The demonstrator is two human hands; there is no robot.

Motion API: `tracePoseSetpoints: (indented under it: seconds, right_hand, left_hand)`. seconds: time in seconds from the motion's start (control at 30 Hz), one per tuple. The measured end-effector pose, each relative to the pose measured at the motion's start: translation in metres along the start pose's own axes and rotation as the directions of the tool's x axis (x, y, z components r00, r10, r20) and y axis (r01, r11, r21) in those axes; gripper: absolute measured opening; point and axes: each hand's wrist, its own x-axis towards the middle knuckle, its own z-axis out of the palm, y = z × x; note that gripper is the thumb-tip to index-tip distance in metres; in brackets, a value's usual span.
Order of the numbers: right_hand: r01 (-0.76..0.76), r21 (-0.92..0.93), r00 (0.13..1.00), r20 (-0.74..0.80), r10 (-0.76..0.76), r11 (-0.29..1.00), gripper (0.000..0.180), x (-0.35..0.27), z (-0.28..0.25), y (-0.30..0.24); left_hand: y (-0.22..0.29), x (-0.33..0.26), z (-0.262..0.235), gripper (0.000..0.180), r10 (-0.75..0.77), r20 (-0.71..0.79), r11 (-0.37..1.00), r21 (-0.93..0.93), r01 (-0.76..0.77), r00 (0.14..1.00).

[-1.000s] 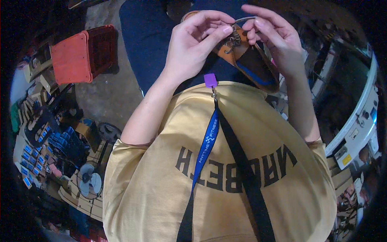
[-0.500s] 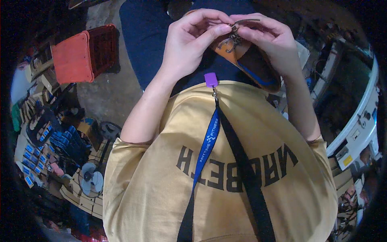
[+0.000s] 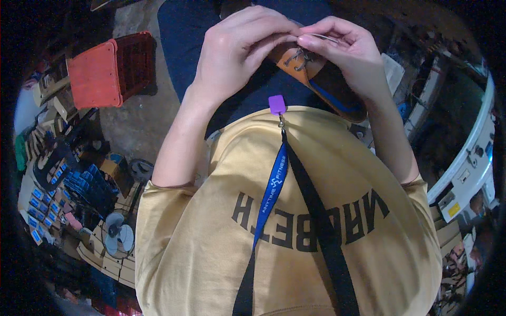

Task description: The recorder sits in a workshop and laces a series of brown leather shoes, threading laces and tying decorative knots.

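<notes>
A brown and orange leather shoe (image 3: 337, 87) with a dark inside and a blue lining edge rests on my lap, its opening toward me. Thin shoelace (image 3: 299, 57) runs through the eyelets at its front. My left hand (image 3: 245, 50) is closed above the laces, its back turned up and its fingertips meeting my right hand's. Between thumb and fingers, my right hand (image 3: 345, 50) pinches a loose stretch of lace. The exact grip of the left fingertips is partly hidden.
A red plastic crate (image 3: 95, 73) stands on the concrete floor to the left. Stacked blue pieces (image 3: 89, 184) and a fan (image 3: 118, 234) lie lower left. At the right is a white curved machine edge (image 3: 466, 174). A lanyard with a purple tag (image 3: 276, 104) hangs over my shirt.
My left hand has rolled over, showing more of its back and hiding its thumb. My right thumb has shifted up and left along the lace. The shoe stays nearly in place.
</notes>
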Motion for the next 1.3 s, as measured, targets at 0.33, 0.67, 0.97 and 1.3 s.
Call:
tracePoseSetpoints:
  seconds: [0.33, 0.67, 0.97, 1.3]
  right_hand:
    - [-0.040, 0.230, 0.994, 0.108, 0.016, 0.972, 0.015, 0.000, 0.005, -0.002]
    - [0.059, 0.133, 0.997, 0.037, -0.064, 0.989, 0.011, -0.009, 0.001, -0.003]
    - [0.142, 0.007, 0.974, -0.177, -0.139, 0.990, 0.014, -0.007, -0.006, 0.016]
    - [0.318, -0.099, 0.944, 0.123, -0.305, 0.943, 0.024, -0.007, -0.044, 0.004]
  left_hand:
    - [0.005, -0.001, -0.002, 0.012, -0.055, 0.171, 0.988, -0.134, 0.079, 0.984]
    - [-0.005, -0.002, 0.011, 0.014, -0.115, 0.171, 0.957, -0.246, 0.156, 0.979]
    - [0.005, -0.010, 0.045, 0.021, -0.427, 0.070, 0.569, -0.754, 0.328, 0.902]
    - [0.004, 0.002, 0.038, 0.021, -0.482, 0.217, 0.383, -0.819, 0.427, 0.849]
